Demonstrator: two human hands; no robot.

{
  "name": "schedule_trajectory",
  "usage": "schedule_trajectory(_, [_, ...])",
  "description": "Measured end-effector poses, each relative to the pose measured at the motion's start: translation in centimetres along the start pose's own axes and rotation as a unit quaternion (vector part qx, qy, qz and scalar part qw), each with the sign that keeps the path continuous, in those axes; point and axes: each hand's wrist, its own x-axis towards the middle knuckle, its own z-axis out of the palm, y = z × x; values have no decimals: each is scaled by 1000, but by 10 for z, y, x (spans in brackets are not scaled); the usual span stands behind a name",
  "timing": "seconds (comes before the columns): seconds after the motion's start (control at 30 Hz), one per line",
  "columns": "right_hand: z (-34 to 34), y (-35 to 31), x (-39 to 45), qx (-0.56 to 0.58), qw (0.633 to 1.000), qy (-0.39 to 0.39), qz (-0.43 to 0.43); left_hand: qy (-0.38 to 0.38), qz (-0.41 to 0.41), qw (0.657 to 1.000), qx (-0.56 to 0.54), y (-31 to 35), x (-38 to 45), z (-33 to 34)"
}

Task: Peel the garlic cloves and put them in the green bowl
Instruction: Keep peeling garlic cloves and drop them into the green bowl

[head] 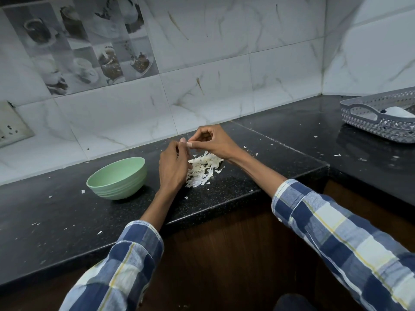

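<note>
A: While the clove (pixel 183 142) is held up over the dark surface (pixel 235 187), only a pale tip of it shows, between the two sets of fingers. The left hand (pixel 171 167) curls round it from below; the right hand (pixel 210 142) pinches at its top, thumb against forefinger. Both hands are narrow and closed on the clove or its skin. Which one the right has, I cannot tell.

B: Noted. Where does the bowl sit?

A: The green bowl (pixel 119 179) stands to the left of the left hand, near but apart. From this angle I cannot see inside it. The heap of peelings (pixel 203 168) lies just beneath and to the right of the hands.

B: Risks?

A: First, a small, slick clove could slip from the pinch and fall into the peelings, where pale on pale would hide it. Second, it could roll off the near edge of the surface, which is close. Third, skin clinging to the fingers could travel into the bowl with the clove. Loose flakes (pixel 100 232) already lie scattered around.
</note>
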Motion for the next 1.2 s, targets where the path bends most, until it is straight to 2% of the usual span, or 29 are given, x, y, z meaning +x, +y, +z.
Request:
schedule_trajectory(0.17, [1,-1,-1,-38,999,-21,-20,13,40,999,10,0,2,-3])
schedule_trajectory(0.43, [0,0,0,-13,999,-41,-2,-6,23,996,-81,3,4,-7])
schedule_trajectory(0.7, [-2,2,3,99,991,-55,65,-60,-15,977,-205,6,6,-7])
schedule_trajectory(0.93, [-3,4,4,121,987,-29,100,-64,6,982,-177,4,4,-5])
schedule_trajectory(1.2, [-2,2,6,137,983,-27,118,-41,39,995,-76,0,4,-1])
